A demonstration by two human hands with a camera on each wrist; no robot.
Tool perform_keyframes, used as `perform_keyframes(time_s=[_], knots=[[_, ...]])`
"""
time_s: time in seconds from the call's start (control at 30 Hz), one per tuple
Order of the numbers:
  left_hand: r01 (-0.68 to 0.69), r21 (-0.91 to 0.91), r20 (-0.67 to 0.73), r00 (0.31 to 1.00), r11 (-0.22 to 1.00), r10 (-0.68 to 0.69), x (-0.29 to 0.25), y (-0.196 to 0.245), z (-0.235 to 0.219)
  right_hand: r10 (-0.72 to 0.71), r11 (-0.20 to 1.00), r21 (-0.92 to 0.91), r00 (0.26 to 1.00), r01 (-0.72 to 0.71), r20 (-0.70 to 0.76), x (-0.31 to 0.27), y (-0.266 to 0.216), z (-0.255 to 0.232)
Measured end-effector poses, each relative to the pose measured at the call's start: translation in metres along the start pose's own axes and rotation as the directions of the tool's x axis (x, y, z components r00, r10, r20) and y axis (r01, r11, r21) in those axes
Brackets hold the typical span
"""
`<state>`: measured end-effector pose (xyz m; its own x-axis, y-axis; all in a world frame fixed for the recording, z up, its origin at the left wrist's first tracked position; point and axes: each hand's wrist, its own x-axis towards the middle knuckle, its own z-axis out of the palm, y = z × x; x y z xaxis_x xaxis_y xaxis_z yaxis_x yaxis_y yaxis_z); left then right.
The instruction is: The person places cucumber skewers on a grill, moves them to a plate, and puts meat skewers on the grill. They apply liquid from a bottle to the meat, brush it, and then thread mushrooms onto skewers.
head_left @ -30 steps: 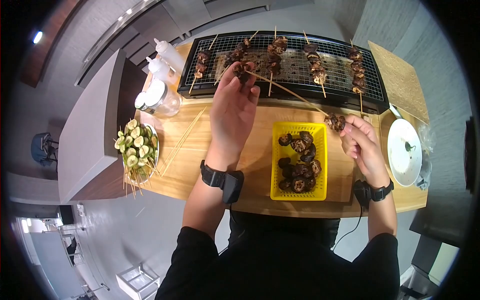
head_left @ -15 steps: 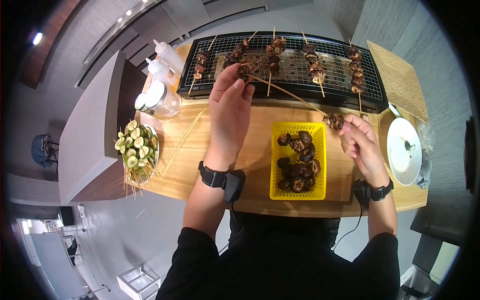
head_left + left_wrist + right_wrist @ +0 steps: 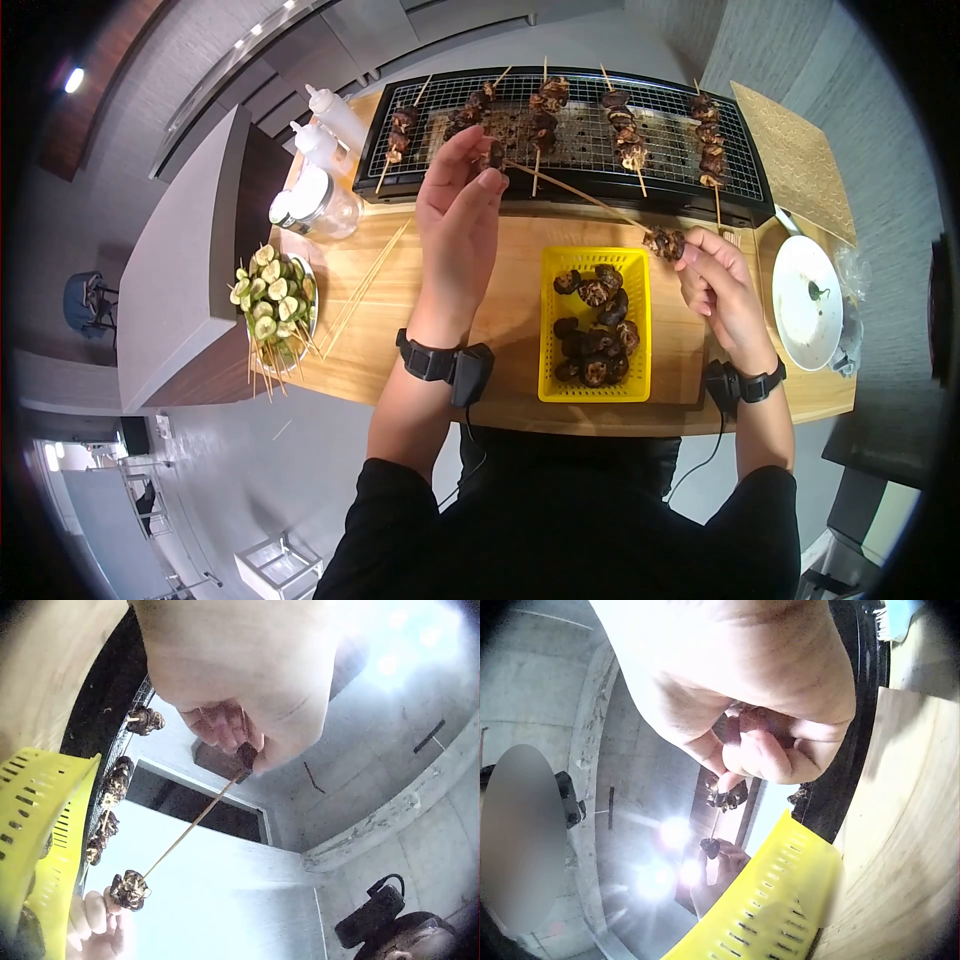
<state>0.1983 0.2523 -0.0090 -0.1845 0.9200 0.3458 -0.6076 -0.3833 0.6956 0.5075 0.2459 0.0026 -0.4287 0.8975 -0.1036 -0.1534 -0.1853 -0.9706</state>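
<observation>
A thin wooden skewer [image 3: 580,195] spans the space between my two hands. My left hand [image 3: 458,230] pinches a dark grilled mushroom [image 3: 491,156] at the skewer's left end, thumb on the near side. In the left wrist view this mushroom [image 3: 247,756] shows at the fingertips. At the other end, a cluster of browned mushrooms [image 3: 664,243] sits on the skewer, gripped by the thumb and fingers of my right hand [image 3: 728,290]. Below the skewer stands a yellow basket [image 3: 546,340] with several loose mushrooms [image 3: 601,342] in it.
Several mushroom skewers [image 3: 625,130] lie on the black grill [image 3: 470,180] behind. Squeeze bottles [image 3: 338,118] and a jar [image 3: 330,205] stand left, near bare skewers [image 3: 365,290] and a plate of skewered green slices [image 3: 273,295]. A white pan [image 3: 805,335] is at right.
My left hand has come slightly toward me, its thumb closing in on the mushroom, which sits a little nearer the right-hand cluster. My right hand has barely moved.
</observation>
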Motion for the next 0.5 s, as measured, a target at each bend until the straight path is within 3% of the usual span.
perform_keyframes(time_s=[0.27,0.5], knots=[[0.027,0.111,0.043,0.999,0.993,-0.032,-0.002,0.002,0.007,0.005,1.0,0.004,1.0,-0.005,0.02,0.0,0.0,0.0],[0.025,0.328,0.257,0.96,0.944,-0.114,-0.006,-0.004,0.021,0.011,1.0,-0.004,0.998,-0.01,0.058,-0.002,0.001,0.001]])
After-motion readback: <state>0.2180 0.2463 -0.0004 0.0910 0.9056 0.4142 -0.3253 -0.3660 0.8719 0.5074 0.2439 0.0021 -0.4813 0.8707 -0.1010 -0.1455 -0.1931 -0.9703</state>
